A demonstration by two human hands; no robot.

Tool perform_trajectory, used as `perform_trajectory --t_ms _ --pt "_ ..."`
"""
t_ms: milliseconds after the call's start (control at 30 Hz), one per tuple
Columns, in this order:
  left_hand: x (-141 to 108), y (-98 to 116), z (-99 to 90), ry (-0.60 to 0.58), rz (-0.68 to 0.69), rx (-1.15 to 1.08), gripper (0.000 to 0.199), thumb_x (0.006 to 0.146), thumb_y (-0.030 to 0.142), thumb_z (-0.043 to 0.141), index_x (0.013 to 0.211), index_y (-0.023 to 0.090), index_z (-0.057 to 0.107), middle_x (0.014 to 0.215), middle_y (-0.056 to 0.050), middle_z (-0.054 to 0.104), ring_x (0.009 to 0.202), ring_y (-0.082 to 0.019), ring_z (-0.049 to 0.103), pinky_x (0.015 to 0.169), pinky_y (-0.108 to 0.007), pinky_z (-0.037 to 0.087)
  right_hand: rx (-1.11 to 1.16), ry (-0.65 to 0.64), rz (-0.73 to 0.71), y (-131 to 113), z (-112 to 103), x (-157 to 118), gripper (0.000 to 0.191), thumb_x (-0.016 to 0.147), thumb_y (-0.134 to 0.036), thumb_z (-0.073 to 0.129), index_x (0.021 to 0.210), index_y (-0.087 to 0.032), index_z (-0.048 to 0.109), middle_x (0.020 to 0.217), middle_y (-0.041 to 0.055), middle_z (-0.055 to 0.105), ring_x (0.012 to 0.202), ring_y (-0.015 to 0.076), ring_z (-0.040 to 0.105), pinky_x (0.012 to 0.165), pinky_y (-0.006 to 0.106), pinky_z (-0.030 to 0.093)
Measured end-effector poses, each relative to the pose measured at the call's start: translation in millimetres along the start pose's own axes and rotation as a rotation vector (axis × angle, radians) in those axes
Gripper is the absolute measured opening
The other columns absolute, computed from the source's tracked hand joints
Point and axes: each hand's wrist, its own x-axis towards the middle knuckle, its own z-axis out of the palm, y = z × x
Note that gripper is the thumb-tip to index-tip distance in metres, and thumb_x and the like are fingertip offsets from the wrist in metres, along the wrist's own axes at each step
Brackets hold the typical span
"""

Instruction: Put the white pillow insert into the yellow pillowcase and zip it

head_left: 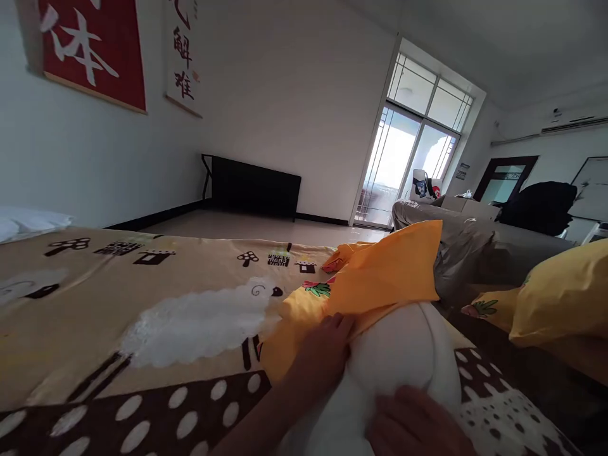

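A white pillow (394, 354) lies on the bed at the lower middle right, its far end partly inside an orange pillowcase (384, 278) with a printed fruit pattern. My left hand (327, 348) is closed on the near edge of the pillowcase, its fingertips against the pillow. Lower down, my right hand (418, 421) presses into the pillow with curled fingers, somewhat blurred. One corner of the pillowcase stands up beyond the pillow. How deep the pillow sits inside the case is hidden by the cloth.
A beige and brown blanket (95, 304) with sheep and dots covers the bed. Yellow-orange bedding (565, 297) lies at the right. Beyond are a covered sofa (451, 234), a black folded frame (256, 187) against the wall and a glass door (394, 164).
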Motion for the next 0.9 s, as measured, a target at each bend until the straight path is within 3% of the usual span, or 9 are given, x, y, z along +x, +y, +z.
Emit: perform_trajectory --t_ms 133,233,300,367,467,533,633,767,900 --pt "2 -6 13.5 -0.001 0.079 0.045 0.031 0.084 0.011 0.035 0.106 0.018 0.055 0.094 -0.007 0.065 0.085 -0.021 0.060 0.069 -0.030 0.042 0.038 -0.093 -0.020 15 -16 7 0.035 0.094 -0.012 0.030 0.083 -0.020 0.062 0.070 0.0001 0.068 0.081 0.0125 0.062 0.085 0.027 0.041" --pt "-8 -10 24.4 0.038 0.113 -0.050 0.025 0.088 0.016 0.034 0.100 0.015 0.056 0.084 -0.007 0.064 0.075 -0.017 0.057 0.064 -0.027 0.039 0.022 -0.235 -0.043 33 -28 8 0.032 0.094 -0.030 0.032 0.101 -0.022 0.063 0.100 0.0052 0.069 0.111 0.0210 0.054 0.098 0.039 0.035" --pt "-14 -10 27.3 0.052 0.134 -0.183 0.020 0.088 0.018 0.036 0.088 0.015 0.057 0.073 -0.003 0.060 0.063 -0.013 0.051 0.059 -0.024 0.035 0.030 -0.333 -0.032 41 -30 10 0.041 0.091 -0.045 0.033 0.107 -0.020 0.062 0.113 0.0083 0.065 0.117 0.0269 0.049 0.101 0.045 0.031" --pt "-17 -8 27.0 0.049 0.132 -0.344 0.018 0.086 0.019 0.039 0.075 0.016 0.053 0.061 0.003 0.050 0.055 -0.009 0.041 0.053 -0.021 0.029 0.072 -0.445 0.017 44 -24 14 0.047 0.087 -0.054 0.037 0.102 -0.019 0.064 0.107 0.0100 0.067 0.108 0.0277 0.054 0.097 0.045 0.033" --pt "-16 -8 22.6 0.061 0.005 -0.590 0.018 0.083 0.021 0.043 0.068 0.016 0.051 0.052 0.006 0.039 0.050 -0.007 0.033 0.047 -0.019 0.024 0.127 -0.627 0.081 42 -7 22 0.035 0.085 -0.047 0.046 0.081 -0.019 0.067 0.078 0.0076 0.068 0.076 0.0214 0.059 0.081 0.040 0.040" --pt "-14 -11 17.7 0.159 -0.127 -0.752 0.019 0.082 0.029 0.047 0.073 0.016 0.056 0.053 0.006 0.044 0.051 -0.008 0.037 0.047 -0.019 0.028 0.122 -0.772 0.089 40 8 30 0.032 0.087 -0.039 0.049 0.068 -0.018 0.066 0.063 0.0061 0.064 0.061 0.0179 0.056 0.069 0.036 0.040" --pt "-14 -14 8.5 0.377 -0.274 -0.855 0.024 0.080 0.036 0.052 0.080 0.015 0.063 0.058 0.003 0.055 0.052 -0.009 0.044 0.048 -0.019 0.034 0.083 -0.905 0.117 44 31 46 0.034 0.088 -0.035 0.050 0.064 -0.016 0.065 0.059 0.0076 0.062 0.059 0.0189 0.057 0.064 0.035 0.041" --pt "-27 -9 -3.0 0.561 -0.124 -0.514 0.016 0.080 0.029 0.055 0.080 0.018 0.067 0.047 0.006 0.051 0.044 -0.008 0.045 0.049 -0.019 0.036 0.189 -0.809 0.182 63 57 68 0.013 0.081 -0.025 0.055 0.086 -0.018 0.065 0.090 0.0066 0.068 0.085 0.0223 0.062 0.077 0.036 0.046" --pt "-36 -1 -9.2 0.623 0.086 -0.138 0.021 0.085 0.023 0.046 0.077 0.019 0.065 0.050 0.003 0.056 0.048 -0.011 0.053 0.054 -0.022 0.039 0.224 -0.578 0.228 78 67 82 0.021 0.086 -0.023 0.041 0.096 -0.019 0.060 0.103 0.0010 0.064 0.095 0.0169 0.059 0.084 0.029 0.044"
